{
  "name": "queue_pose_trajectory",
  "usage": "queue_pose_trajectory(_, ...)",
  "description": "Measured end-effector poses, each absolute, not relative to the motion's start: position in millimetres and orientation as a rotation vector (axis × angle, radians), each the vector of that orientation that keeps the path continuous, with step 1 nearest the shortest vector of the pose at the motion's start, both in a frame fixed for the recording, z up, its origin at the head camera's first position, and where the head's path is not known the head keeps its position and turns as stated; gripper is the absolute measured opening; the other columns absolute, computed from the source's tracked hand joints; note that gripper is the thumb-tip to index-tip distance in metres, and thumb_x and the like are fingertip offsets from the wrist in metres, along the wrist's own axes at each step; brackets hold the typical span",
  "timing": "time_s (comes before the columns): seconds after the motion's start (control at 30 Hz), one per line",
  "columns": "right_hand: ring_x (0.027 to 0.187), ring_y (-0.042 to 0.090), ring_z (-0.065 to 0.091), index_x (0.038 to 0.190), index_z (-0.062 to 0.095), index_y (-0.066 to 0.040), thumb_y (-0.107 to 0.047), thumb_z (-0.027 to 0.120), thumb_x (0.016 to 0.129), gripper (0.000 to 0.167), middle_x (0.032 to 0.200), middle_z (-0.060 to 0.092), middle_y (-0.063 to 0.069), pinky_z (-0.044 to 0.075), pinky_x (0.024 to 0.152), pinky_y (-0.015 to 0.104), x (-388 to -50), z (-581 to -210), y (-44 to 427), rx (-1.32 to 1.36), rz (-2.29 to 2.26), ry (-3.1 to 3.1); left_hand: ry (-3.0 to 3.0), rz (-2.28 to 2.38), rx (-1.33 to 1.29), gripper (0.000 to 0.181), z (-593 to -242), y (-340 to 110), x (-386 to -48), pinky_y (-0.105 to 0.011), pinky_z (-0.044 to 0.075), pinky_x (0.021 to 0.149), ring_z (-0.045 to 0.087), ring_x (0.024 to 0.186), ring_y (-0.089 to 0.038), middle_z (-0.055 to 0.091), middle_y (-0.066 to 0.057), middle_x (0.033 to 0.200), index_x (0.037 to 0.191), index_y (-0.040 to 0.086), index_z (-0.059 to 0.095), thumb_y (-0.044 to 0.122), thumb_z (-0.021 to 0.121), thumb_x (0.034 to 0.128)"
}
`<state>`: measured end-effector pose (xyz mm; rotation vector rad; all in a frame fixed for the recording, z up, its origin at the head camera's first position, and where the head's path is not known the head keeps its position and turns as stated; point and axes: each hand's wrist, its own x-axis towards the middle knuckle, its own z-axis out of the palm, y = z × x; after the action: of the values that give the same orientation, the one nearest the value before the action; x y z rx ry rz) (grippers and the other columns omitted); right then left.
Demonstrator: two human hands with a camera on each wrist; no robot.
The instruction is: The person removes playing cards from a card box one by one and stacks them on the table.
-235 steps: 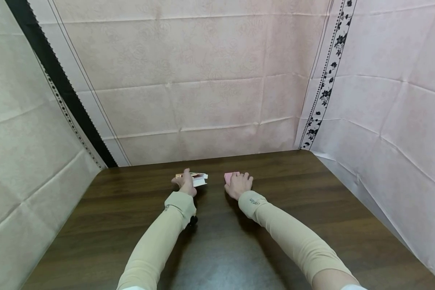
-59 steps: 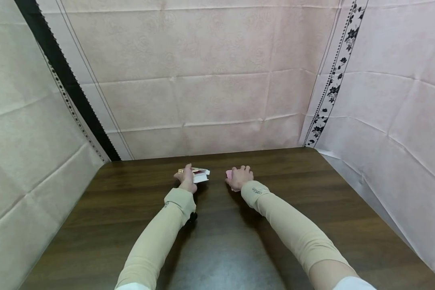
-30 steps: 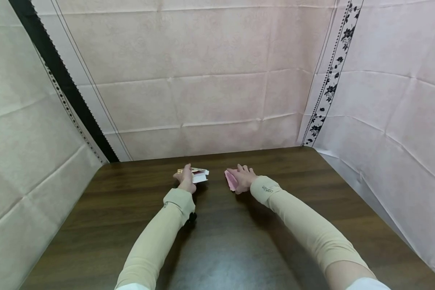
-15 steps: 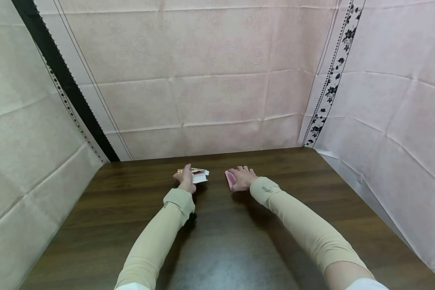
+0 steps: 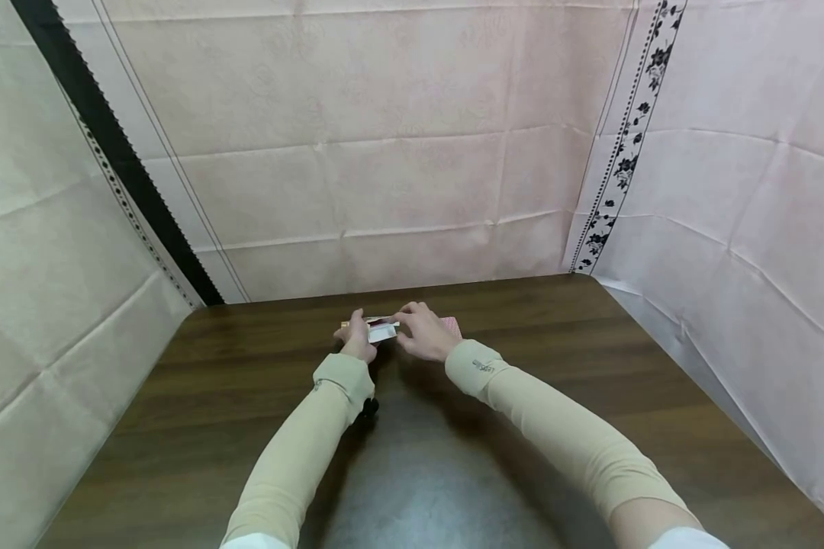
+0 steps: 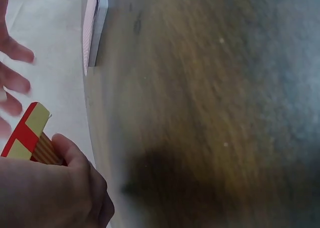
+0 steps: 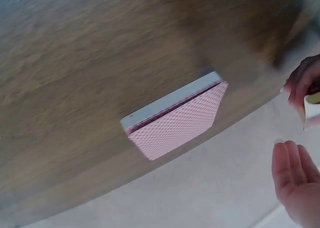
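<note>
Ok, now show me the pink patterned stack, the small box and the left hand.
Pink patterned stack [image 7: 180, 126]: right wrist view, on its pink face.
Small box [image 6: 27, 134]: left wrist view, on its red-and-yellow part.
Left hand [image 5: 358, 340]: head view, on its middle.

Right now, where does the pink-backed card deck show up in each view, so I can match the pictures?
Head: just right of the right hand, partly hidden by it, the deck.
Left wrist: upper left, cut off by the top edge.
Right wrist: near the centre, on the table.
Shared landmark: the red-and-yellow box in the left hand.
</note>
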<state>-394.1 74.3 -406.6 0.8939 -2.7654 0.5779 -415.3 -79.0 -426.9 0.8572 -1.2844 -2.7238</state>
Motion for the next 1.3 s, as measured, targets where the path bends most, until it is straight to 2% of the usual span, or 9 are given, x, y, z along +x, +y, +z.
queue_pose_trajectory(0.13, 0.127, 0.034, 0.043, 0.136, 0.056, -0.016, -0.017, 0.051, 0.097, 0.04, 0.14, 0.047, 0.019, 0.041, 0.103, 0.049, -395, -408, 67, 0.89, 0.538, -2.814, -1.258, -2.761, 0.818, 0.087, -423, -77, -415, -0.034, 0.042, 0.107, 0.043, 0.128, -0.026, 0.027, -0.017, 0.149, 0.15, 0.023, -0.019, 0.029, 0.05, 0.0967)
queue_pose_trajectory(0.27, 0.128, 0.033, 0.042, 0.139, 0.053, -0.019, -0.018, 0.047, 0.099, 0.04, 0.143, 0.044, 0.018, 0.041, 0.103, 0.05, -395, -410, 63, 0.861, 0.532, -2.849, -1.268, -2.768, 0.803, 0.086, -421, -75, -414, -0.032, 0.043, 0.104, 0.046, 0.123, -0.023, 0.03, -0.015, 0.147, 0.15, 0.023, -0.019, 0.029, 0.049, 0.0976)
queue_pose_trajectory(0.33, 0.129, 0.033, 0.042, 0.139, 0.053, -0.02, -0.019, 0.046, 0.1, 0.04, 0.144, 0.043, 0.018, 0.041, 0.104, 0.05, -396, -410, 62, 0.861, 0.532, -2.851, -1.275, -2.769, 0.786, 0.082, -420, -75, -415, -0.031, 0.047, 0.098, 0.049, 0.117, -0.022, 0.034, -0.013, 0.143, 0.15, 0.022, -0.016, 0.029, 0.048, 0.0982)
queue_pose_trajectory(0.43, 0.133, 0.035, 0.038, 0.141, 0.05, -0.019, -0.022, 0.042, 0.102, 0.04, 0.148, 0.039, 0.019, 0.038, 0.107, 0.051, -395, -407, 59, 0.869, 0.481, -2.882, -1.285, -2.779, 0.746, 0.074, -420, -74, -416, -0.027, 0.051, 0.082, 0.053, 0.104, -0.018, 0.043, -0.008, 0.127, 0.148, 0.02, -0.008, 0.028, 0.047, 0.0989)
queue_pose_trajectory(0.57, 0.136, 0.039, 0.033, 0.141, 0.05, -0.017, -0.024, 0.037, 0.103, 0.04, 0.149, 0.035, 0.022, 0.037, 0.107, 0.054, -395, -402, 55, 0.876, 0.379, -2.927, -1.325, -2.813, 0.673, 0.064, -419, -72, -418, -0.023, 0.05, 0.067, 0.053, 0.09, -0.014, 0.046, -0.003, 0.109, 0.143, 0.017, 0.001, 0.029, 0.047, 0.0993)
queue_pose_trajectory(0.63, 0.135, 0.039, 0.034, 0.138, 0.053, -0.015, -0.023, 0.038, 0.103, 0.039, 0.148, 0.037, 0.022, 0.038, 0.106, 0.054, -396, -402, 54, 0.874, 0.354, -2.922, -1.349, -2.826, 0.646, 0.062, -419, -71, -419, -0.023, 0.049, 0.068, 0.053, 0.09, -0.014, 0.047, -0.003, 0.109, 0.141, 0.016, 0.003, 0.03, 0.046, 0.0993)
queue_pose_trajectory(0.87, 0.127, 0.035, 0.043, 0.126, 0.064, -0.014, -0.019, 0.047, 0.101, 0.031, 0.14, 0.049, 0.019, 0.04, 0.104, 0.049, -398, -404, 55, 0.873, 0.388, -2.849, -1.359, -2.819, 0.66, 0.064, -422, -69, -418, -0.027, 0.049, 0.08, 0.051, 0.106, -0.018, 0.045, -0.003, 0.117, 0.142, 0.017, 0.002, 0.029, 0.047, 0.0993)
queue_pose_trajectory(1.13, 0.116, 0.028, 0.052, 0.114, 0.072, -0.011, -0.015, 0.059, 0.095, 0.023, 0.126, 0.062, 0.013, 0.045, 0.1, 0.04, -397, -405, 61, 0.945, 0.442, -2.656, -1.333, -2.756, 0.745, 0.066, -424, -73, -417, -0.027, 0.049, 0.078, 0.052, 0.104, -0.017, 0.046, 0.0, 0.11, 0.144, 0.018, 0.002, 0.029, 0.049, 0.098)
queue_pose_trajectory(1.3, 0.109, 0.025, 0.056, 0.107, 0.074, -0.008, -0.015, 0.061, 0.094, 0.019, 0.118, 0.066, 0.01, 0.048, 0.096, 0.037, -396, -405, 62, 0.967, 0.541, -2.596, -1.336, -2.717, 0.794, 0.079, -425, -78, -417, -0.028, 0.048, 0.085, 0.049, 0.119, -0.02, 0.045, -0.004, 0.128, 0.149, 0.021, -0.009, 0.032, 0.05, 0.0969)
